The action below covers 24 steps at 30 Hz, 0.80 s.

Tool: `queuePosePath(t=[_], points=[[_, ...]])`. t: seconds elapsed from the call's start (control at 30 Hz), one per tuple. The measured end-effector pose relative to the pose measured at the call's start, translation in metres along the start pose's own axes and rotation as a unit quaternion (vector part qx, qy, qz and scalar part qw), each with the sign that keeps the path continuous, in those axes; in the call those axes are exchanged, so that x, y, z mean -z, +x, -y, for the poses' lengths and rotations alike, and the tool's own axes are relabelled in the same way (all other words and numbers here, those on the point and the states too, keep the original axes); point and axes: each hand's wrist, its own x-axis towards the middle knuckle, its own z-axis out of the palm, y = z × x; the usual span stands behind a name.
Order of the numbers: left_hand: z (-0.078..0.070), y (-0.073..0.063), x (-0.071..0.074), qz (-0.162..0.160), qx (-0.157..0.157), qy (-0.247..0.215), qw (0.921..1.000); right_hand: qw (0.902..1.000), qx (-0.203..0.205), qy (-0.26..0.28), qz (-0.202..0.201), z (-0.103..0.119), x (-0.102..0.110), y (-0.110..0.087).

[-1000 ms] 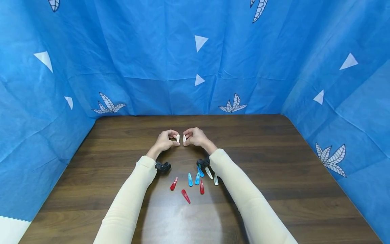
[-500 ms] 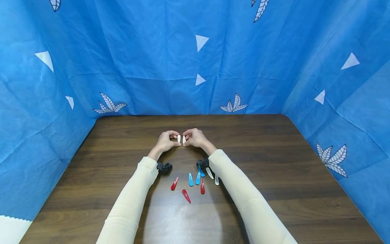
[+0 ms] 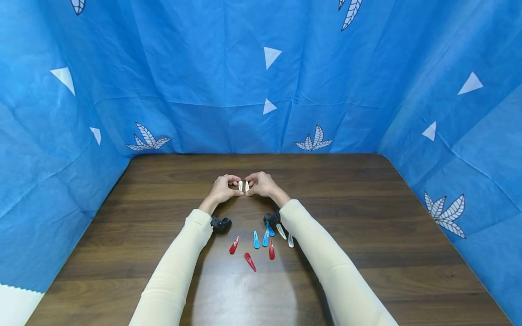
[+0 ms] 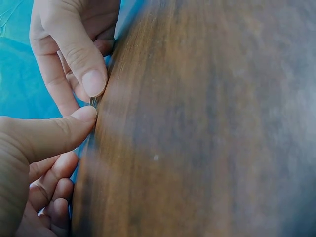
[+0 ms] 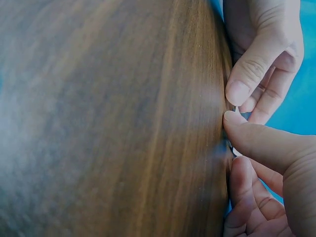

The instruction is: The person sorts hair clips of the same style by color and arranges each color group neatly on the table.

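My left hand (image 3: pixel 223 188) pinches a white snap hair clip (image 3: pixel 240 185) between thumb and fingers, toward the far part of the table. Right beside it, my right hand (image 3: pixel 264 184) pinches a second white hair clip (image 3: pixel 247 186). Both clips stand side by side with a narrow gap between them in the head view. In the left wrist view the thumb (image 4: pixel 59 132) of the left hand nearly meets the right thumb (image 4: pixel 94 81), and only a sliver of clip shows. From the right wrist, the fingers mostly hide both clips.
Nearer on the wooden table (image 3: pixel 122 253) lie loose clips: three red, including one red clip (image 3: pixel 250 261), three blue, including one blue clip (image 3: pixel 256 239), and two white, including one white clip (image 3: pixel 281 231) beside the right forearm. A blue curtain (image 3: pixel 228 77) surrounds the table.
Both hands keep their pinch on the white clips. The left hand has shifted slightly right, bringing its clip a little nearer the other; the loose clips stay put.
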Motion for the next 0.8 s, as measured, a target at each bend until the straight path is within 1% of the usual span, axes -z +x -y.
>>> queuePosePath(t=[0.3,0.5,0.7,0.8], points=[[0.003,0.001,0.001,0.001,-0.006,0.004,1.0000,1.0000,0.001,0.001,0.001,0.000,0.000,-0.001],[0.004,-0.001,0.001,0.001,-0.014,0.004,0.9999,0.9999,0.008,0.006,0.010,-0.002,0.002,-0.002],[0.004,-0.003,0.003,0.000,-0.017,-0.020,0.9997,0.9990,0.017,0.032,0.024,-0.003,0.008,-0.005],[0.003,-0.005,0.005,0.000,-0.025,-0.026,0.9993,0.9983,0.020,0.046,0.028,-0.004,0.012,-0.006]])
